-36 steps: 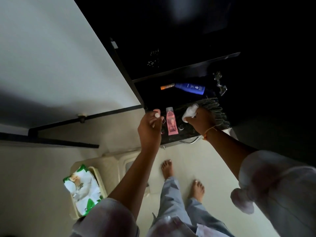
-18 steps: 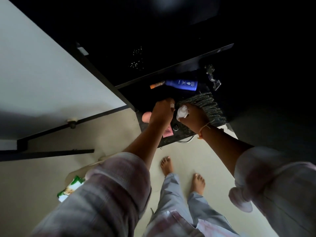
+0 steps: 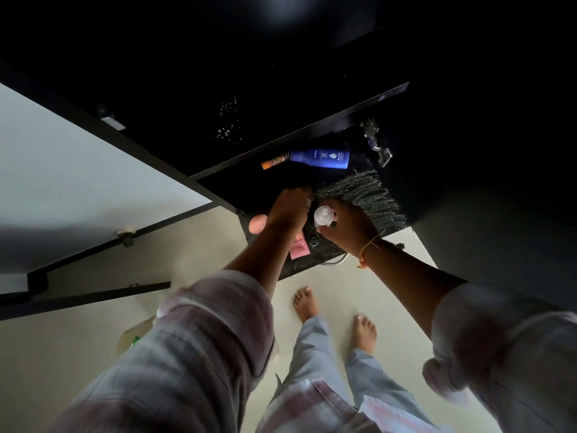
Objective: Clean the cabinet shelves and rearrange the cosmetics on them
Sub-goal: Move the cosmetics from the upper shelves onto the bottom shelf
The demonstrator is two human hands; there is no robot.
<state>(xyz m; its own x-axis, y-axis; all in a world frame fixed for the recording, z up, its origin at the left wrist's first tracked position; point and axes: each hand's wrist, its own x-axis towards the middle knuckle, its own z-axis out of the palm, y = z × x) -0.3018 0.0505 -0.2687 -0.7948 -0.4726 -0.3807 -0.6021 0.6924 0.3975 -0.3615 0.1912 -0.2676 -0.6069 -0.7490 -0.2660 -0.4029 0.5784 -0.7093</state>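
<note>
the left grip [image 3: 290,207] reaches onto the dark speckled shelf [image 3: 324,256] with its fingers curled down into shadow; whether they hold anything cannot be told. the right grip [image 3: 349,223], just beside it, has its fingers and thumb curled round a small white bottle [image 3: 323,215], whose rounded end points towards the left grip. an orange thread bracelet [image 3: 367,251] sits on the right wrist.

under the left wrist a flat pink tube [image 3: 299,247] with white lettering lies on the shelf, partly hidden by the arm. left of the left grip, near the shelf's corner, sits a round pink sponge [image 3: 257,223]. between the two wrists there is a small dark round thing [image 3: 313,238], too dim to name. beyond the right grip a dark fringed mat [image 3: 362,195] lies on the shelf, touching the hand's far side.

further in from both grips, a deep blue bottle [image 3: 321,157] with white print lies on its side, and a thin orange-tipped tube [image 3: 274,160] lies against its neck end. a metal hinge [image 3: 376,142] shows right of the bottle. the white cabinet door [image 3: 78,182] stands open to the left.
</note>
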